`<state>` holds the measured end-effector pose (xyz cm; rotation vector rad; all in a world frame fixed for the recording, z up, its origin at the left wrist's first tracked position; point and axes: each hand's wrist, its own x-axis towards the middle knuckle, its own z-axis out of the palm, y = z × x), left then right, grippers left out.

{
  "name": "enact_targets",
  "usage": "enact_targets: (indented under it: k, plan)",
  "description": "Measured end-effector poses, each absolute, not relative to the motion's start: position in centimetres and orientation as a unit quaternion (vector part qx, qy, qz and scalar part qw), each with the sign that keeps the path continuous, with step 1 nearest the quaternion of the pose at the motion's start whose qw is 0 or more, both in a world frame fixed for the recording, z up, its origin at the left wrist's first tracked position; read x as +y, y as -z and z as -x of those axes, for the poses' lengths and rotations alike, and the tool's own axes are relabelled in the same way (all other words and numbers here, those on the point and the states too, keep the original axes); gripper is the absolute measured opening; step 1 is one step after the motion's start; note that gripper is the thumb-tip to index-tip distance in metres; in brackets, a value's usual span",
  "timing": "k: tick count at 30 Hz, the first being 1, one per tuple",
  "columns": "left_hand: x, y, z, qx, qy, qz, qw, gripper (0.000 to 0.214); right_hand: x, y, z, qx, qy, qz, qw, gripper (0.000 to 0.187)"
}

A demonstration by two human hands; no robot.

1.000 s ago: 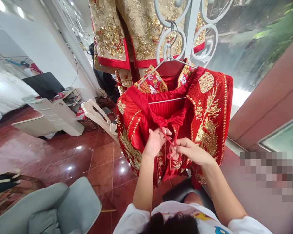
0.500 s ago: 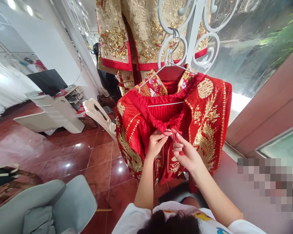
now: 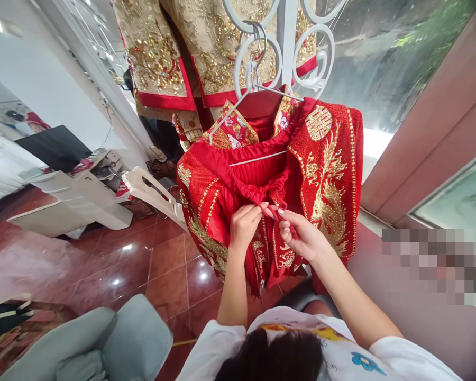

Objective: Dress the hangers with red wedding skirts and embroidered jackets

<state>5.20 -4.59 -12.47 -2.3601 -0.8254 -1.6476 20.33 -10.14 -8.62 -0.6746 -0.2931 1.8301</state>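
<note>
A red jacket (image 3: 343,174) with gold beaded embroidery hangs in front of me on a wire hanger (image 3: 232,114). Over the same hanger lies a plain red garment with a gathered waistband (image 3: 246,174), and red drawstring cords (image 3: 270,210) come from its front. My left hand (image 3: 244,225) pinches the cords between thumb and fingers. Close against it on the right, my right hand (image 3: 301,233) is also closed on a cord, its fingers curled. The cords cross or loop between my fingertips; how they are knotted I cannot tell.
A white scrolled metal stand (image 3: 287,47) carries the hanger hooks. Behind hang cream garments (image 3: 218,58) with gold sequins. A pale chair back (image 3: 150,185) stands left of the jacket, a grey-blue armchair (image 3: 138,333) lower left. A white desk with a monitor (image 3: 57,153) is farther left.
The view has shifted, so the garments sit further left and higher. My left hand has turned, its back now more upward, while both hands stay on the cords.
</note>
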Motion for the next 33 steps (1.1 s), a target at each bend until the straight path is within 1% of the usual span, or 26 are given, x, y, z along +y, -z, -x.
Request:
enact_targets:
  k: [3,6,9,12,13,14,15,17,19,20,21,22,23,24,25,27,28,29,31,33]
  plan:
    - [-5.2,12.3,-4.7,-0.292,0.529,0.786,0.131,0.016,-9.9,8.7,-20.4,-0.179,-0.758,0.305,0.548,0.015]
    - [-5.4,12.3,-4.2,-0.297,0.547,0.763,0.176,0.011,-9.7,8.6,-20.7,-0.228,-0.752,0.317,0.532,0.017]
    - [-5.4,12.3,-3.1,-0.32,0.577,0.726,0.193,0.013,-9.7,8.5,-21.6,-0.263,-0.742,0.327,0.524,0.026]
    - [-6.0,11.8,-1.7,-0.347,0.638,0.661,0.19,0.014,-9.8,8.5,-23.0,-0.299,-0.684,0.362,0.559,0.033]
    - [-6.3,11.5,-1.3,-0.348,0.663,0.642,0.164,0.013,-9.9,8.5,-23.5,-0.317,-0.654,0.377,0.574,0.032]
    - [-6.8,11.2,-1.0,-0.344,0.688,0.629,0.114,0.012,-10.0,8.5,-24.0,-0.341,-0.626,0.391,0.583,0.031]
    - [-7.3,10.8,-0.9,-0.333,0.707,0.623,0.041,0.01,-10.2,8.5,-24.4,-0.372,-0.599,0.406,0.581,0.03]
    - [-8.3,10.3,-1.3,-0.311,0.719,0.603,-0.15,0.008,-10.7,8.4,-24.8,-0.449,-0.544,0.441,0.555,0.029]
    - [-9.1,10.0,-2.1,-0.289,0.704,0.557,-0.333,0.017,-11.2,8.5,-24.8,-0.524,-0.457,0.486,0.53,0.027]
    - [-9.4,10.0,-2.5,-0.276,0.697,0.529,-0.397,0.022,-11.4,8.6,-24.6,-0.553,-0.402,0.507,0.525,0.026]
    - [-9.5,10.0,-2.8,-0.268,0.696,0.507,-0.433,0.027,-11.5,8.7,-24.5,-0.575,-0.347,0.525,0.523,0.025]
    - [-9.6,10.1,-3.0,-0.272,0.697,0.499,-0.437,0.03,-11.6,8.8,-24.4,-0.59,-0.299,0.537,0.524,0.025]
    - [-9.6,10.2,-3.0,-0.294,0.701,0.51,-0.404,0.031,-11.7,8.9,-24.4,-0.599,-0.261,0.545,0.525,0.025]
    - [-9.5,10.2,-2.8,-0.332,0.698,0.54,-0.333,0.029,-11.7,9.0,-24.5,-0.605,-0.229,0.55,0.528,0.024]
    - [-9.5,10.2,-2.3,-0.376,0.684,0.582,-0.227,0.026,-11.7,9.1,-24.6,-0.611,-0.201,0.552,0.53,0.024]
    - [-9.3,9.9,-1.0,-0.425,0.622,0.658,0.028,0.018,-11.7,9.0,-25.1,-0.634,-0.131,0.551,0.526,0.022]
    - [-9.2,9.6,-0.3,-0.419,0.585,0.68,0.138,0.015,-11.6,8.7,-25.4,-0.654,-0.087,0.546,0.517,0.021]
    - [-9.2,9.1,0.4,-0.4,0.555,0.694,0.224,0.014,-11.6,8.4,-25.8,-0.677,-0.036,0.534,0.504,0.02]
    - [-9.3,8.0,1.7,-0.35,0.522,0.708,0.322,0.012,-11.5,7.3,-26.7,-0.717,0.076,0.501,0.478,0.019]
    - [-9.5,6.6,2.7,-0.315,0.527,0.701,0.362,0.011,-11.3,5.7,-27.9,-0.727,0.189,0.47,0.463,0.019]
